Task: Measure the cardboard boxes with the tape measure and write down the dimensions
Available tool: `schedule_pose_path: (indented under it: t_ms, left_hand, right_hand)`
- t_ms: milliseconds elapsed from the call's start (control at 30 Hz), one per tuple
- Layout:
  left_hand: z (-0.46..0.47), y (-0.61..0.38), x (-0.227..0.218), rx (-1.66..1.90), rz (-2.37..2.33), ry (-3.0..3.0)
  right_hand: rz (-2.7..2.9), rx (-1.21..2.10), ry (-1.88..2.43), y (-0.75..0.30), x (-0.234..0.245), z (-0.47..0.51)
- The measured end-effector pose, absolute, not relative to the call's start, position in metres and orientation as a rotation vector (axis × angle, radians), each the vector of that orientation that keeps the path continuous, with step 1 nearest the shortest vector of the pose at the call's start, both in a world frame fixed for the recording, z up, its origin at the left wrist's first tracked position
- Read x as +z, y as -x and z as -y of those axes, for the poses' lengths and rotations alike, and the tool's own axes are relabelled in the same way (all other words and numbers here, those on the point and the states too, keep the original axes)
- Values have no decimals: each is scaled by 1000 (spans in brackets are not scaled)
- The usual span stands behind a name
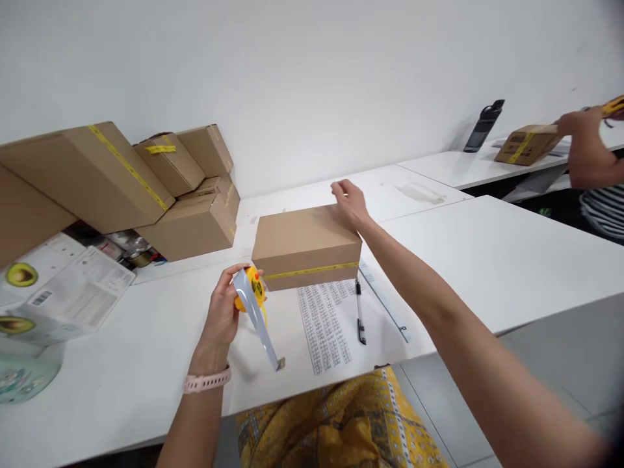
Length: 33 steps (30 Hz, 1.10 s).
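The left hand [224,309] wrapped round a yellow tape measure [254,287] beside the near left end of the cardboard box [305,237], whose long axis ran left-right on the counter [443,260], while the right hand [351,205], loosely curled, grip unclear, hovered nearer its far right corner.

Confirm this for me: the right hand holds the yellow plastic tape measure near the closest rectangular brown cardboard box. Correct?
Not quite: the left hand, not the right hand, holds the tape measure, as the head view shows. It is indeed near that cardboard box.
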<state>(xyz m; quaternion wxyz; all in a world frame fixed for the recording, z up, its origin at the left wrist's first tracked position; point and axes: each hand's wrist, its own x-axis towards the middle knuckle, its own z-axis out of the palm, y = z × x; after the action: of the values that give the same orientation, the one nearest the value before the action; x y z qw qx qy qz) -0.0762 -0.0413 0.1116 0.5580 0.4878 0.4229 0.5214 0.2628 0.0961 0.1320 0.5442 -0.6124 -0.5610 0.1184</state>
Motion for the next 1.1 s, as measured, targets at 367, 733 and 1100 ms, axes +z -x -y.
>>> schedule_pose_path:
  t_ms: [367,733,1100]
  left_hand:
    - [7,84,78,1133,-931,-925]
    - [-3,89,152,1167,-939,-971]
    - [93,37,137,763,-709,-779]
  right_hand:
    - [1307,686,1406,-284,46,31]
    - [1294,504,1480,-277,116,-14]
    - [1523,456,1275,-280,124,-20]
